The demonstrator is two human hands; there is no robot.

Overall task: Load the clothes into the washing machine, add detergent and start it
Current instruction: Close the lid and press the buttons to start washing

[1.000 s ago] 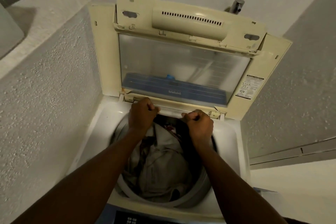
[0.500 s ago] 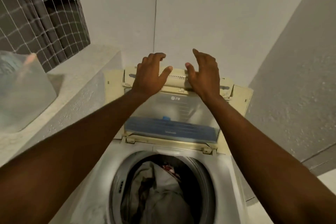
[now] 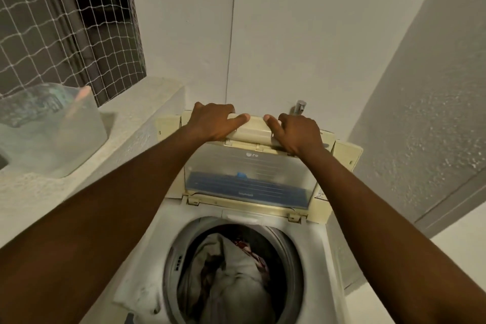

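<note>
A white top-loading washing machine [image 3: 330,258] stands below me with its drum open. Crumpled pale and dark red clothes [image 3: 234,273] fill the drum. The yellowed folding lid [image 3: 249,171] with a clear window stands raised against the back wall. My left hand [image 3: 213,122] and my right hand [image 3: 297,131] both grip the lid's top handle bar, fingers curled over its far edge, thumbs nearly touching in the middle.
A textured concrete ledge [image 3: 126,139] runs along the left with a translucent plastic tub [image 3: 50,129] on it. A netted window [image 3: 65,21] sits above the tub. A metal tap [image 3: 299,106] sticks from the back wall. A grey wall closes in on the right.
Both hands have left the drum's rim, risen to the top of the raised lid and closed on its handle bar. The view has tilted up.
</note>
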